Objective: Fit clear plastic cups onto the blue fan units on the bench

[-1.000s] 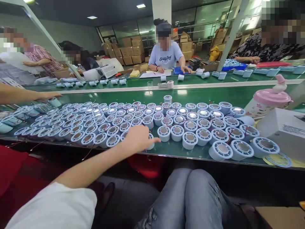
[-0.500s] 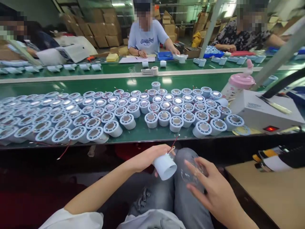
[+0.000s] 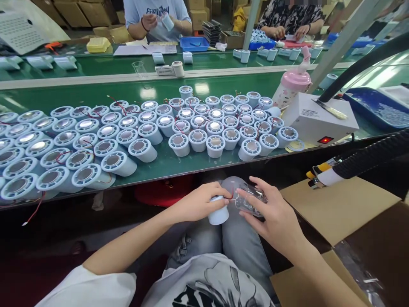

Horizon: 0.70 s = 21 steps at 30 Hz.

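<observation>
Above my lap, my left hand [image 3: 206,200] is closed around a light blue cylindrical housing [image 3: 219,216], its wide end pointing down. Thin red and white wires rise by the fingertips. Just to the right, my right hand [image 3: 276,213] grips a clear, round-ended plastic cup [image 3: 234,185] that lies sideways. The cup's rounded end is close to the housing and the wires pass in front of it or inside it; I cannot tell which. Rows of similar blue housings [image 3: 215,143] stand on the green bench in front of my hands.
On the right are a white box with a red switch [image 3: 326,140], a pink-lidded bottle [image 3: 292,85] and a black flexible hose [image 3: 370,155]. Below the hose is an open cardboard box [image 3: 338,209]. Two people sit across the green bench [image 3: 105,91]. A blue tray [image 3: 378,106] is farther right.
My hands have come closer together, and the clear cup now sits beside the housing. The housing has turned its opening downward. My view has shifted down and right.
</observation>
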Tool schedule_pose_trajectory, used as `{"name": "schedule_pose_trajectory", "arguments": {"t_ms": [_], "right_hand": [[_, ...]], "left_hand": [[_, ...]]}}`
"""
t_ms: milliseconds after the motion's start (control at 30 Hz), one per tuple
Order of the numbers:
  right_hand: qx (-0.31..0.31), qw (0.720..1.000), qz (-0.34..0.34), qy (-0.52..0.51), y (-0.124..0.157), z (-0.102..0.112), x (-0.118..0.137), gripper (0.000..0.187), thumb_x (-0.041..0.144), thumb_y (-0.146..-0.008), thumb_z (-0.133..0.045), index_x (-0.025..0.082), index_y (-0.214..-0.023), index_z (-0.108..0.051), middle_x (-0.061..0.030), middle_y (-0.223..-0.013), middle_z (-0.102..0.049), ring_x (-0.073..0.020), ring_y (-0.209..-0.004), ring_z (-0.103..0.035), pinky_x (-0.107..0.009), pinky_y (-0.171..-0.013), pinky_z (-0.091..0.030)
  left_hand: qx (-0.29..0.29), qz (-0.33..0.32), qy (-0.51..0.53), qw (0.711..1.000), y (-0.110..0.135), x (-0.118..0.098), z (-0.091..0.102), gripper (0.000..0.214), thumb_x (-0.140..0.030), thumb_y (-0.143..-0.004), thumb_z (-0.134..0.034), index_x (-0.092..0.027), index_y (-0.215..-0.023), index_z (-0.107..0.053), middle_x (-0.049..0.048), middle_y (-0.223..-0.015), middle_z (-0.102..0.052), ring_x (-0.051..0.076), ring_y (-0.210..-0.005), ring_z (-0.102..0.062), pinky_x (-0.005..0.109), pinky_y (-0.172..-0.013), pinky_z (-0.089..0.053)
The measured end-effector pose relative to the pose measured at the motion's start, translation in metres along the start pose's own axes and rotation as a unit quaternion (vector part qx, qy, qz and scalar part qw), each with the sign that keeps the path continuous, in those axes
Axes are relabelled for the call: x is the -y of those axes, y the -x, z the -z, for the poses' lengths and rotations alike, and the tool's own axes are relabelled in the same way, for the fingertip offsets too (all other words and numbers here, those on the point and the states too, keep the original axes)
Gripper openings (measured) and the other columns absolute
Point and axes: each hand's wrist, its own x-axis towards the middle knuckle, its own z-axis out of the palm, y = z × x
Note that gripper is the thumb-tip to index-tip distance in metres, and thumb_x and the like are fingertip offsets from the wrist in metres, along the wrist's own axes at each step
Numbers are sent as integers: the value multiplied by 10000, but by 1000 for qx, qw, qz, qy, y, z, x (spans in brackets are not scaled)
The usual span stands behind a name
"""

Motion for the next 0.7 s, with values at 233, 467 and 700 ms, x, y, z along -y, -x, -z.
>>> {"name": "schedule_pose_trajectory", "arguments": {"t_ms": [233,467,700], "right_hand": [[175,980,-40,-83,-5,-9,-5,152,102,-768,-700,215,-869,-687,-119,-1306,-528,-322,-1094,-571,-427,-750,-563],[105,905,-199,-362,0,1,-6,252,344,-909,-592,194,-713,-642,-79,-1068,-544,-203,-917,-606,-322,-735,-507],[43,779,-322,-536,1,0,-15,298,368,-752,-776,177,-564,-646,-91,-997,-644,-250,-965,-631,-296,-674,-557]], "left_hand": [[-15,-10,3,1000,-3,-7,-4,206,-300,-888,-547,-231,-996,-708,37,-1023,-581,187,-949,-583,282,-847,-448],[-92,-67,104,988,-7,18,-21,657,-460,-569,-867,-246,-1153,-655,70,-1091,-522,226,-1002,-557,341,-861,-490],[-30,-120,174,977,-4,23,-32,692,-348,-672,-827,-280,-1309,-566,113,-1327,-550,294,-1235,-517,408,-981,-483]]}}
